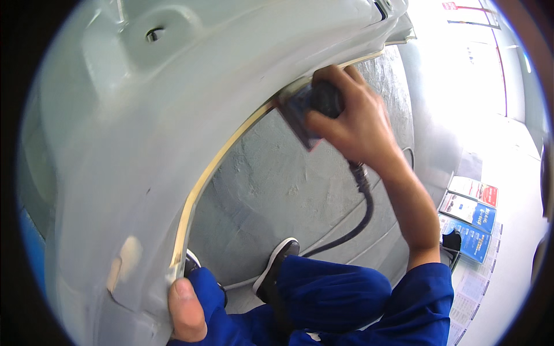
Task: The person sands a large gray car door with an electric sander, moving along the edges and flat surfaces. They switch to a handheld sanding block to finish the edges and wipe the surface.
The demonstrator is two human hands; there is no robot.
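A large grey car body panel (144, 127) with a curved, arch-shaped edge fills the left and top. Along that edge runs a cream-yellow strip (228, 144). My right hand (360, 124) is wrapped round the dark round grip of a power sander (295, 109), slightly blurred. The sander's flat pad lies against the upper part of the arch edge. From its rear a black hose (368, 210) curves down toward the floor. Low on the panel's edge, my left hand (187, 314) grips the rim with the thumb on top; its other fingers are hidden.
Beneath the arch is the grey, scuffed floor (265, 173), with my dark shoes (277, 265) on it. The hose passes close to one shoe. At the right, printed sheets and blue boards (470, 233) stand along a pale wall. A tan bare patch (122, 262) marks the lower panel.
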